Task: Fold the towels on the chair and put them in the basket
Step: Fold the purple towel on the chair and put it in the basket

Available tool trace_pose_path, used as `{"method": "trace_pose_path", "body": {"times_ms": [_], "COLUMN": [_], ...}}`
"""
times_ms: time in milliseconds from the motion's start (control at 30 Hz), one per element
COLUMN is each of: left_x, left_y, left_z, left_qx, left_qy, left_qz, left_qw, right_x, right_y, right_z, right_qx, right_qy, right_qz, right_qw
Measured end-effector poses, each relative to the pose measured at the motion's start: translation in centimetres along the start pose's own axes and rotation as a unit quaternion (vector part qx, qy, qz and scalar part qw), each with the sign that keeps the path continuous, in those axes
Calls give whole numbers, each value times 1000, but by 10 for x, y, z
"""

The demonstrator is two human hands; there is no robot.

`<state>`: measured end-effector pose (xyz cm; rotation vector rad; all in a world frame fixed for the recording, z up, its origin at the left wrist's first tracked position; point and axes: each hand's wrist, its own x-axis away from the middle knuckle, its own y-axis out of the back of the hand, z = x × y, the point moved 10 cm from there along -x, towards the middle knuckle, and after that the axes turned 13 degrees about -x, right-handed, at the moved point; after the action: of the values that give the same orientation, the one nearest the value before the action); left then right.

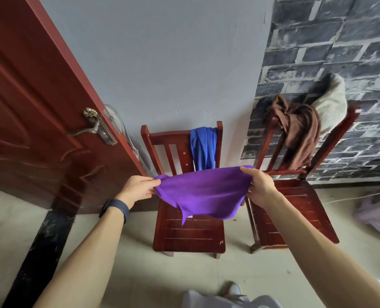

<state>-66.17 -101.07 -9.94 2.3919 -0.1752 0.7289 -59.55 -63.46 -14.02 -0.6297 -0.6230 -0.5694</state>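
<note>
A purple towel hangs stretched in the air above the seat of the left wooden chair. My left hand pinches its left top corner and my right hand grips its right top corner. A blue towel is draped over that chair's backrest. On the right chair, a brown towel and a whitish towel hang over the backrest. A pale lilac object at the right edge is blurred; I cannot tell whether it is the basket.
A red-brown door with a brass handle stands open on the left. A grey wall and brick-pattern wall are behind the chairs. The floor is pale tile. My shoe shows at the bottom.
</note>
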Motion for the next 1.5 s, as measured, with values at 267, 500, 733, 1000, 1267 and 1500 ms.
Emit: {"method": "trace_pose_path", "body": {"times_ms": [267,500,733,1000,1267,1500], "left_x": [6,9,-4,-6,-4,-6], "left_y": [1,23,-7,1,0,24], "left_z": [6,0,12,41,72,49], "left_qx": [201,-255,136,183,247,179], "left_qy": [45,-7,51,88,99,-13], "left_qz": [-31,-140,-47,-68,-29,74], "left_qw": [978,957,988,977,964,981], "right_x": [0,-4,-13,-8,-22,3], "right_y": [21,36,61,90,57,-1], "right_z": [24,30,-6,-64,-52,-16], "right_qx": [20,68,265,260,136,215], "right_qy": [80,133,7,-206,-29,120], "right_qz": [-20,-30,-15,40,21,29], "right_qw": [996,988,964,942,990,969]}}
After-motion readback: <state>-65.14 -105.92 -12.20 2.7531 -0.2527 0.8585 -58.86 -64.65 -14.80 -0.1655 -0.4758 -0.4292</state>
